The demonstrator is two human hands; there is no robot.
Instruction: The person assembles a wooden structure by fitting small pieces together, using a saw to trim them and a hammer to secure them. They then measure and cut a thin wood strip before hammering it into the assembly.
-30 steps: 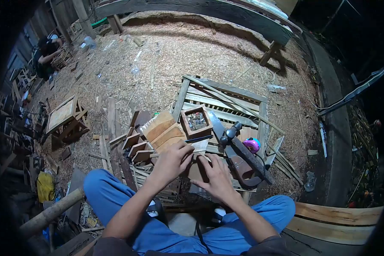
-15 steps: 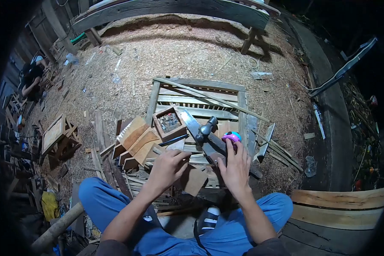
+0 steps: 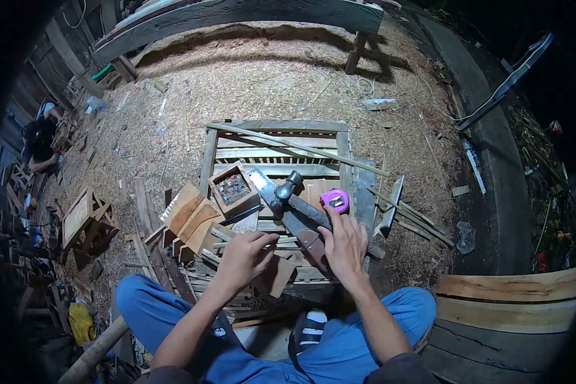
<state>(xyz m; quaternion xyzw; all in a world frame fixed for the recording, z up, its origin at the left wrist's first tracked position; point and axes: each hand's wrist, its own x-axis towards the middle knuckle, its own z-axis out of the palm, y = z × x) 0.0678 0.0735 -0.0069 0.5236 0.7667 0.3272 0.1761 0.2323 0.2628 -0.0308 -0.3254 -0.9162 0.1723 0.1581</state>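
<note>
The round pink plastic tape measure (image 3: pixel 336 200) lies at the parted fingers of the right hand (image 3: pixel 347 248), no blade showing, and a flat brown wooden panel (image 3: pixel 277 276), seemingly unjoined, beside the left hand's (image 3: pixel 238 261) curled fingers, grip unclear.

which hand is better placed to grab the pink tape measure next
Likely the right hand: its fingertips are at the pink tape measure. The left hand is farther away, across the hammer.

Wood shavings cover the ground (image 3: pixel 237 89) — brightly lit, darkness beyond.
</note>
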